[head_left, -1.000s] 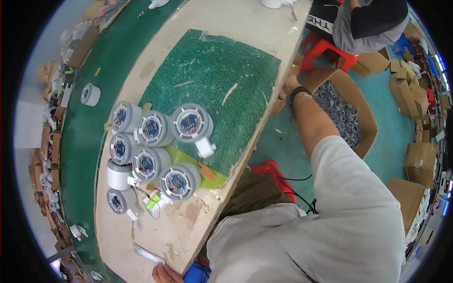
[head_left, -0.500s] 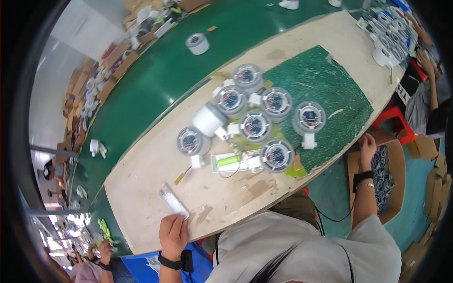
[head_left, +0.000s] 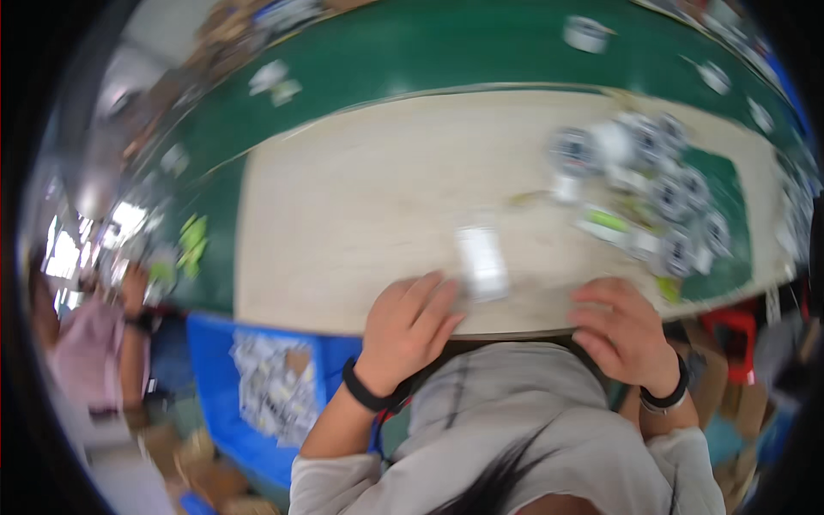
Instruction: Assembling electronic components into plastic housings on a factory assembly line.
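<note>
A small white oblong piece [head_left: 482,263], blurred and shiny, lies on the pale board in front of me. Just left of it is my left hand [head_left: 410,328], fingers stretched and apart, with nothing in them. My right hand [head_left: 625,333] hovers at the board's near edge, to the right of the piece, its fingers spread and holding nothing. Beyond it a group of round white-and-grey housings [head_left: 668,196] stands close together, their details smeared by motion. A white tray-like piece with a bright green cylinder [head_left: 606,220] lies at the group's near left side.
The pale board [head_left: 360,215] lies on a green table [head_left: 412,56] that carries a few scattered white parts. Below the left edge, a blue bin [head_left: 210,378] holds many small whitish pieces. Another person's arm [head_left: 131,343] is at far left. A red stool [head_left: 730,330] stands at right.
The view has swung left. My left hand has let go of the white piece, which lies nearer my middle. My right hand has come from the box of grey rings to the board's edge.
</note>
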Demonstrator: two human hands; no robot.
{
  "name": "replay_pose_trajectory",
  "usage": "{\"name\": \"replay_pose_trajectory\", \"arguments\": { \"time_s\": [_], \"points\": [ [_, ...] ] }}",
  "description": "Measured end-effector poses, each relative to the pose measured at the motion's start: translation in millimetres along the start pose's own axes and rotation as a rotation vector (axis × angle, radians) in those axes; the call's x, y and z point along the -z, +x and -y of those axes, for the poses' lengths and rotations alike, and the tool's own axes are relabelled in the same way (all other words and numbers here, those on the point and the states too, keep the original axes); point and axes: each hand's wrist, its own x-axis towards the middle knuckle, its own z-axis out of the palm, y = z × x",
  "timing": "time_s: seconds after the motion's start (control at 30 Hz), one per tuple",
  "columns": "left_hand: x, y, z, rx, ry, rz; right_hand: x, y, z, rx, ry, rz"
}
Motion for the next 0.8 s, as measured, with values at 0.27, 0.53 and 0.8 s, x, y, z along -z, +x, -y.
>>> {"name": "replay_pose_trajectory", "arguments": {
  "time_s": [0.27, 0.53, 0.8],
  "points": [
    [169.5, -126.3, 244.4, 0.959, 0.183, -0.686, -41.1, 22.2, 11.3, 0.033, -0.058, 0.264],
    [170.0, -140.1, 357.3, 0.919, 0.714, -0.190, -34.5, 18.4, 11.6, -0.177, -0.130, 0.264],
    [156.6, -89.0, 316.9, 0.605, 0.697, -0.031, -44.9, 22.9, 15.5, -0.144, -0.188, 0.181]
  ]
}}
